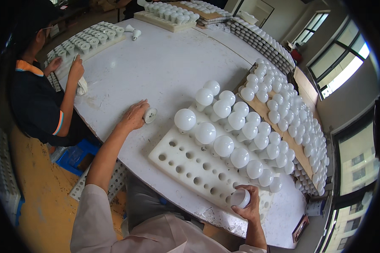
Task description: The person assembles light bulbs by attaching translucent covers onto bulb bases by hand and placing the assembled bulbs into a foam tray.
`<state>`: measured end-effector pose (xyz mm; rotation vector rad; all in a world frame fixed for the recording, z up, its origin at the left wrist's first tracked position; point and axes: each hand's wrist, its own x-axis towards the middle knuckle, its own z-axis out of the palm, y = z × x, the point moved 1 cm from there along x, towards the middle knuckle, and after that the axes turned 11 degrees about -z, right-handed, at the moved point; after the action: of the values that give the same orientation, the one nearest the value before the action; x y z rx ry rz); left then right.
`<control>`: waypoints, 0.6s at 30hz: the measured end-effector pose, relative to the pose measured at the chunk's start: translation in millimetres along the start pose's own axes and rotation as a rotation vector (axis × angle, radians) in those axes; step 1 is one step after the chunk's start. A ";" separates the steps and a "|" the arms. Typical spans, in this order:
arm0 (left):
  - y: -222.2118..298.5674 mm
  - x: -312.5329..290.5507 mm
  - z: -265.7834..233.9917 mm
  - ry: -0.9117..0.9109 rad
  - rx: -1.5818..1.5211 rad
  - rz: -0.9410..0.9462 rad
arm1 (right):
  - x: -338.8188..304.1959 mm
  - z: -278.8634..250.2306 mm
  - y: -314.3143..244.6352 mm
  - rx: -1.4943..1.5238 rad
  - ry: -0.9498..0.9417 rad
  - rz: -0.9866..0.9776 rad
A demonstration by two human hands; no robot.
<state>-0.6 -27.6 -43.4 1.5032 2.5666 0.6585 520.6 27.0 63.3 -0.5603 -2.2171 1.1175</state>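
My left hand (134, 114) is closed round a white bulb base (150, 115) at the middle of the table, its round flat face with small dark spots turned outward. At the near right, my right hand (251, 206) grips a white, cup-like bulb cover (240, 197) over the near edge of a white foam tray (166, 157). Rows of round white bulbs (223, 146) stand in the tray's far part. Bare holes show along its near side. The fingertips of both hands are partly hidden.
A co-worker (38, 97) on the left handles pieces beside a tray of bulb bases (85, 45). Two loose bulbs (136, 33) lie near that tray. Stacked trays of finished-looking bulbs (291, 114) line the right side. A blue stool (76, 156) stands below the table edge.
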 end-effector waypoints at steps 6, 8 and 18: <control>19.4 -42.0 -8.5 0.019 -0.252 -0.174 | 16.2 17.9 27.5 0.406 0.119 0.146; 20.2 -61.1 -4.4 -0.047 -0.806 -0.350 | 20.0 24.3 29.5 0.499 0.165 0.210; 172.2 -150.4 -31.5 -0.683 -1.184 0.054 | 14.1 27.0 37.2 0.516 0.098 0.141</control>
<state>206.1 -92.9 35.7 1.0460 1.1918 1.1125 496.0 40.7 24.2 -0.5340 -1.7272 1.6250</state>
